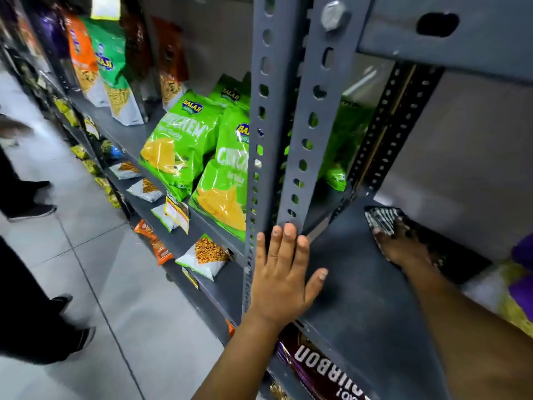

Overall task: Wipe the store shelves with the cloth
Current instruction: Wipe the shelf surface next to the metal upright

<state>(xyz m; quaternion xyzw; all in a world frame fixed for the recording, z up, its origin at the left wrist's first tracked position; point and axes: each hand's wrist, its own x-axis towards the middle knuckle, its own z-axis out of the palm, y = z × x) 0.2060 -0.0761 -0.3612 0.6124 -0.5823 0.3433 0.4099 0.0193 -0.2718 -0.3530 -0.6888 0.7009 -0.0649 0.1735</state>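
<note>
A grey metal shelf (357,290) lies bare in front of me. My right hand (403,243) reaches deep onto it and presses flat on a dark patterned cloth (380,219) near the back wall. My left hand (284,272) rests open at the shelf's front left corner, fingers spread, fingertips touching the foot of the perforated grey upright (305,134). Part of the cloth is hidden under my right hand.
Green snack bags (184,145) fill the neighbouring shelf to the left, with orange and green pouches (95,62) further along. Purple and yellow packs (519,284) sit at the right edge. A brown packet (314,368) lies on the shelf below. Two persons' legs (26,307) stand in the tiled aisle at left.
</note>
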